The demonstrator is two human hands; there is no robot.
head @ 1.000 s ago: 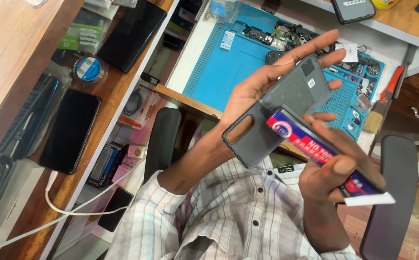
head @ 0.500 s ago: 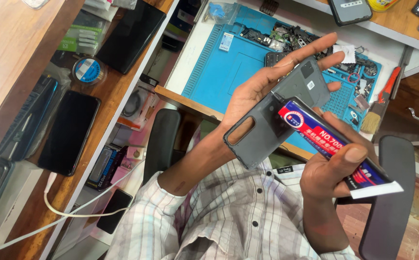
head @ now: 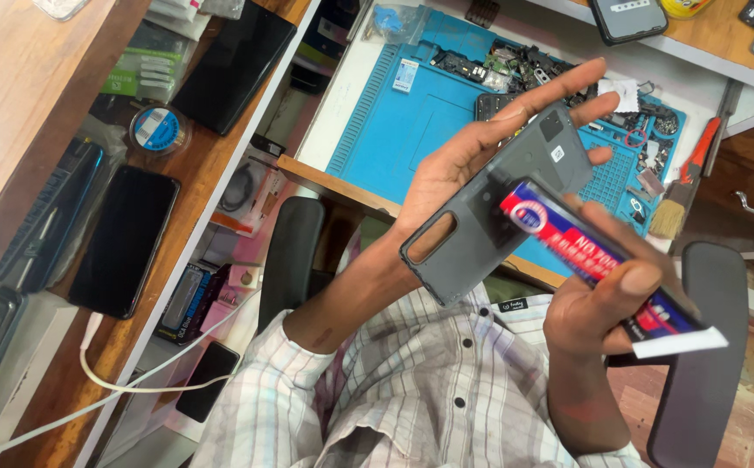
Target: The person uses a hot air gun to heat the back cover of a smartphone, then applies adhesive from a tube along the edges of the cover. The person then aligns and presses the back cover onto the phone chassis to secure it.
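Observation:
My left hand [head: 472, 156] holds a grey phone back cover [head: 498, 217] flat on its palm and spread fingers, inner side facing up. My right hand [head: 607, 303] is closed around a red and blue glue tube [head: 567, 238] with a white crimped tail. The tube lies slanted across the cover, and its nozzle end rests on or just above the cover's middle. Both hands are raised above my lap, over my checked shirt [head: 411, 407].
A blue work mat [head: 394, 130] on the bench carries loose phone parts and a brush [head: 685, 195] with an orange handle. Left of it, a wooden shelf holds black phones [head: 121, 238], a tape roll [head: 158, 128] and a white cable [head: 125, 386]. Black chair armrests [head: 290, 251] flank me.
Both hands have drifted slightly up and to the right. The tube's nozzle end slid a little further up across the cover. Both grips are unchanged.

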